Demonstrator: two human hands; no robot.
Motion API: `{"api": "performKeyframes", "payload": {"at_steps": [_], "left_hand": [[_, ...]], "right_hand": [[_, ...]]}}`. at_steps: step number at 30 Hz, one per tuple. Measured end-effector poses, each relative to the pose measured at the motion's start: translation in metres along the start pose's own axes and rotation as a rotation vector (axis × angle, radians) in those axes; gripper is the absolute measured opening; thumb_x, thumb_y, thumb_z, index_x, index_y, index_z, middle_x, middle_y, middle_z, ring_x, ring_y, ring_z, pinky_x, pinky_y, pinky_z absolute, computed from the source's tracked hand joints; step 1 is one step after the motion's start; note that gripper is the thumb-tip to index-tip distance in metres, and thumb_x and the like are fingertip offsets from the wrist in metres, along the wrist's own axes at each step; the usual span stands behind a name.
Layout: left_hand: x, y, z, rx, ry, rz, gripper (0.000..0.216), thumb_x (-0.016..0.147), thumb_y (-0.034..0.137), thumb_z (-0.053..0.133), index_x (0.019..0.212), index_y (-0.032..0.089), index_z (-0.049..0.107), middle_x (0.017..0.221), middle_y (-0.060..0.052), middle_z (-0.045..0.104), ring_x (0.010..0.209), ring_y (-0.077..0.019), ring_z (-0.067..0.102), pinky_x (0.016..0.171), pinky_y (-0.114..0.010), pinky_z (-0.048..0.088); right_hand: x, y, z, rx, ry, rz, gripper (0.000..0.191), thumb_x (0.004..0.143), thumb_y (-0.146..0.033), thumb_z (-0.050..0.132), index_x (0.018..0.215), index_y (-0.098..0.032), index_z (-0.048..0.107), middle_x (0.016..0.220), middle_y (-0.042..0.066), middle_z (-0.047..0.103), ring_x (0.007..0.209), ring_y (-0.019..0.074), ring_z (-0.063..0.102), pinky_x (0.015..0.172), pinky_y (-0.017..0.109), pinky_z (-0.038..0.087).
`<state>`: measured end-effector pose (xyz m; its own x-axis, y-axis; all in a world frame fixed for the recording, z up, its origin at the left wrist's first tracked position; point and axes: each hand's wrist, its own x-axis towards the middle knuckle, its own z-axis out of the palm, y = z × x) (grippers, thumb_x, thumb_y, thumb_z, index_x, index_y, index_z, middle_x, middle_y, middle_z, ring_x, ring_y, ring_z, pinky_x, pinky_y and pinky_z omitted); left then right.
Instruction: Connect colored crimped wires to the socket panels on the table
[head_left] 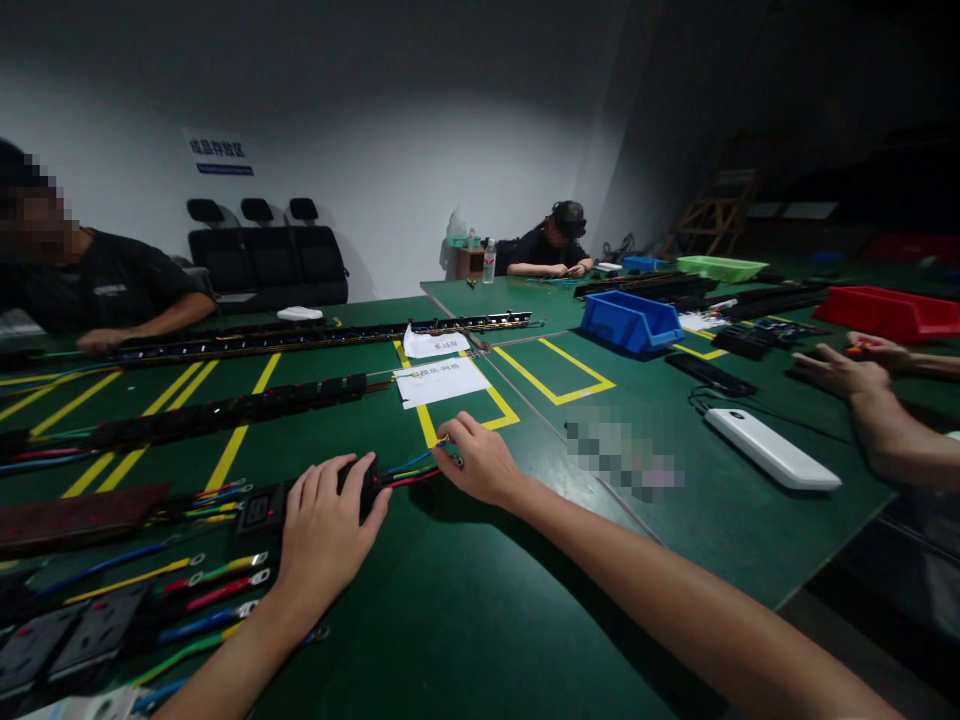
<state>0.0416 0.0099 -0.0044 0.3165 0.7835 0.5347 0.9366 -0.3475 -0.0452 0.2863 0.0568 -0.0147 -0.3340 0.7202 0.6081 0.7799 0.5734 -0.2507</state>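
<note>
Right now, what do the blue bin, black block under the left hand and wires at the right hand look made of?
Blue bin: probably moulded plastic, slight sheen on smooth walls. Black block under the left hand: likely hard plastic, matte, straight-edged. Wires at the right hand: seemingly plastic-insulated, smooth coloured jackets; conductor unclear.

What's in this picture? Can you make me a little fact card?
Left hand: laid over a black socket unit
Right hand: pinching coloured wires beyond the unit
Table: green, with yellow lines
Bins: blue bin, red bin, light green bin
Other people: a person at left, another across the table, someone's hands at right
By the wall: black three-seat bench
</note>
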Motion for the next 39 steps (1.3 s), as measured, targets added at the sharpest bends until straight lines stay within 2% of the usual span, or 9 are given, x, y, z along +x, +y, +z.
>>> {"api": "performKeyframes", "payload": {"at_steps": [6, 12, 18, 22, 27, 30, 32, 36, 39], "left_hand": [[0.000, 0.000, 0.001, 0.013, 0.014, 0.015, 0.047, 0.097, 0.045, 0.048, 0.132, 0.015, 0.061, 0.123, -0.017, 0.062, 0.116, -0.0344, 0.056, 0.102, -0.054, 0.043], [-0.001, 0.000, 0.002, 0.018, 0.024, 0.020, 0.046, 0.097, 0.044, 0.048, 0.131, 0.015, 0.061, 0.123, -0.017, 0.063, 0.116, -0.0350, 0.056, 0.102, -0.054, 0.043], [-0.002, -0.001, 0.001, -0.007, 0.003, 0.024, 0.045, 0.096, 0.040, 0.048, 0.132, 0.016, 0.061, 0.125, -0.018, 0.063, 0.119, -0.0356, 0.055, 0.103, -0.055, 0.042], [-0.001, 0.000, 0.002, -0.025, -0.001, 0.008, 0.046, 0.097, 0.043, 0.046, 0.131, 0.017, 0.061, 0.126, -0.019, 0.063, 0.120, -0.0369, 0.055, 0.103, -0.057, 0.042], [-0.001, 0.001, 0.002, -0.003, -0.011, 0.002, 0.046, 0.098, 0.042, 0.045, 0.134, 0.017, 0.060, 0.127, -0.017, 0.063, 0.120, -0.0349, 0.056, 0.106, -0.056, 0.041], [-0.001, 0.002, 0.000, 0.004, -0.024, 0.004, 0.049, 0.099, 0.044, 0.044, 0.134, 0.016, 0.060, 0.129, -0.018, 0.062, 0.121, -0.0351, 0.055, 0.106, -0.056, 0.041], [-0.001, 0.002, -0.001, -0.004, -0.032, -0.002, 0.051, 0.099, 0.046, 0.043, 0.134, 0.015, 0.061, 0.129, -0.019, 0.062, 0.122, -0.0358, 0.055, 0.106, -0.057, 0.041], [-0.001, 0.001, -0.001, -0.031, -0.050, -0.012, 0.053, 0.099, 0.047, 0.042, 0.136, 0.015, 0.061, 0.130, -0.018, 0.062, 0.122, -0.0358, 0.055, 0.107, -0.059, 0.041], [-0.002, 0.001, 0.000, -0.046, -0.052, -0.015, 0.053, 0.099, 0.048, 0.042, 0.137, 0.016, 0.060, 0.131, -0.018, 0.062, 0.124, -0.0351, 0.055, 0.108, -0.059, 0.040]], "right_hand": [[-0.004, -0.006, 0.000, 0.043, 0.101, -0.131, 0.026, 0.092, -0.025, 0.054, 0.117, -0.018, 0.058, 0.109, 0.009, 0.062, 0.085, 0.0170, 0.062, 0.062, 0.026, 0.047], [-0.005, -0.011, -0.004, 0.050, 0.146, -0.364, 0.044, 0.088, -0.021, 0.055, 0.132, -0.020, 0.053, 0.124, 0.013, 0.064, 0.108, 0.0228, 0.063, 0.081, 0.035, 0.056], [-0.003, -0.026, -0.014, 0.085, -0.074, -0.443, 0.066, 0.089, -0.024, 0.052, 0.153, -0.023, 0.035, 0.153, 0.011, 0.047, 0.143, 0.0233, 0.041, 0.111, 0.042, 0.046], [-0.001, -0.038, -0.018, 0.152, -0.160, -0.458, 0.079, 0.088, -0.026, 0.053, 0.159, -0.015, 0.020, 0.159, 0.015, 0.039, 0.148, 0.0249, 0.034, 0.115, 0.045, 0.041], [-0.004, -0.036, -0.009, 0.172, -0.115, -0.378, 0.079, 0.092, -0.026, 0.052, 0.160, -0.014, 0.015, 0.160, 0.017, 0.036, 0.146, 0.0261, 0.036, 0.115, 0.044, 0.039], [-0.004, -0.028, 0.000, 0.220, 0.023, -0.172, 0.067, 0.095, -0.023, 0.049, 0.157, -0.015, 0.025, 0.149, 0.018, 0.050, 0.136, 0.0251, 0.048, 0.110, 0.042, 0.043], [-0.003, -0.022, 0.005, 0.249, 0.094, 0.006, 0.057, 0.095, -0.024, 0.047, 0.151, -0.016, 0.036, 0.129, 0.015, 0.063, 0.119, 0.0240, 0.058, 0.102, 0.040, 0.048], [0.000, -0.012, 0.008, 0.213, 0.144, 0.274, 0.026, 0.094, -0.025, 0.049, 0.115, -0.019, 0.062, 0.095, 0.007, 0.068, 0.091, 0.0214, 0.062, 0.084, 0.035, 0.048], [0.000, -0.007, 0.008, 0.170, 0.129, 0.372, 0.011, 0.090, -0.024, 0.052, 0.094, -0.021, 0.061, 0.088, 0.004, 0.066, 0.081, 0.0192, 0.059, 0.072, 0.030, 0.043]]}}
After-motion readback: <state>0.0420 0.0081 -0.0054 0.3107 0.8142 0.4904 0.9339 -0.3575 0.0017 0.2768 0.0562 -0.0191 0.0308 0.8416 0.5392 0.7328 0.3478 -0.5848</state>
